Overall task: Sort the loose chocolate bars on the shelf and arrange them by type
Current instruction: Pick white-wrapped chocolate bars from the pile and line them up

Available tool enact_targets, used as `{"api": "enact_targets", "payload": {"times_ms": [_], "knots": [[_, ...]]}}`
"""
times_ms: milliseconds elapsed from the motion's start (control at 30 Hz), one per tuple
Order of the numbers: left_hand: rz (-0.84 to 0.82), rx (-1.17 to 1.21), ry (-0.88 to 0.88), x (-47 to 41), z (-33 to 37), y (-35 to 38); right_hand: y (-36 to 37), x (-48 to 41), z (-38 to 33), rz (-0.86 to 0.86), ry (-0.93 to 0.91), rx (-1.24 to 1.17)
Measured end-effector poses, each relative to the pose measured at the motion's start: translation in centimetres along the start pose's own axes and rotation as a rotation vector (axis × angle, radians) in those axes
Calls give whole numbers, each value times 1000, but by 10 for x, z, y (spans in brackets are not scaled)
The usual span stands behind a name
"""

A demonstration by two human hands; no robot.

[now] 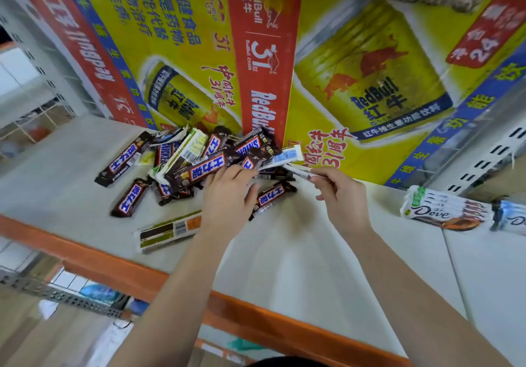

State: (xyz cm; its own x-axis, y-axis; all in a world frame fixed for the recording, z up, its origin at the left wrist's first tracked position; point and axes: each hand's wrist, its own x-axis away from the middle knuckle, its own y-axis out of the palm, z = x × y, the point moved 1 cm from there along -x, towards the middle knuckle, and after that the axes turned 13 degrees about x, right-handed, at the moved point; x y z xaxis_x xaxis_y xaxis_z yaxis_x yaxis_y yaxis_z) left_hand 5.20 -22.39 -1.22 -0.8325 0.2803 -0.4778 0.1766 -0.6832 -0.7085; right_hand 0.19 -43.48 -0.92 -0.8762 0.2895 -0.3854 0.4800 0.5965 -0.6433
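Observation:
A loose pile of chocolate bars [199, 161] lies on the white shelf [299, 252], mostly brown Snickers bars mixed with white and green-white bars. My left hand [227, 198] rests palm down on the pile's right side, fingers spread over Snickers bars. My right hand [338, 195] pinches the end of a thin white bar [297, 173] at the pile's right edge. A white and blue bar [284, 157] lies just above it. One green-white bar [168, 231] lies apart near the shelf front. A neat stack of white Dove bars [444, 210] sits at the right.
Red Bull cartons [284, 53] stand upside down behind the pile and form a back wall. The shelf has an orange front rail [119, 267]. A second stack of blue-white Dove bars [512, 218] sits at the far right edge. Lower shelves show below.

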Motion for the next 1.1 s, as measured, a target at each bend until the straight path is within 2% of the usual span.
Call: {"api": "enact_targets", "payload": {"times_ms": [133, 233, 367, 600, 833, 1000, 1100], "knots": [[-27, -12, 92, -22, 7, 12, -3, 3, 5, 1, 20, 19], [-109, -55, 141, -42, 11, 22, -8, 7, 11, 9, 77, 17], [-207, -153, 114, -59, 12, 33, -16, 10, 16, 19, 177, -57], [-212, -201, 101, -68, 14, 40, -34, 17, 28, 29, 322, -26], [-105, 42, 154, -59, 34, 38, -59, 21, 35, 135, 323, 5], [-192, 394, 21, -50, 67, 44, -79, 26, 45, 99, 317, -199], [-246, 532, -38, -44, 81, 54, -93, 31, 56, 36, 303, -167]]}}
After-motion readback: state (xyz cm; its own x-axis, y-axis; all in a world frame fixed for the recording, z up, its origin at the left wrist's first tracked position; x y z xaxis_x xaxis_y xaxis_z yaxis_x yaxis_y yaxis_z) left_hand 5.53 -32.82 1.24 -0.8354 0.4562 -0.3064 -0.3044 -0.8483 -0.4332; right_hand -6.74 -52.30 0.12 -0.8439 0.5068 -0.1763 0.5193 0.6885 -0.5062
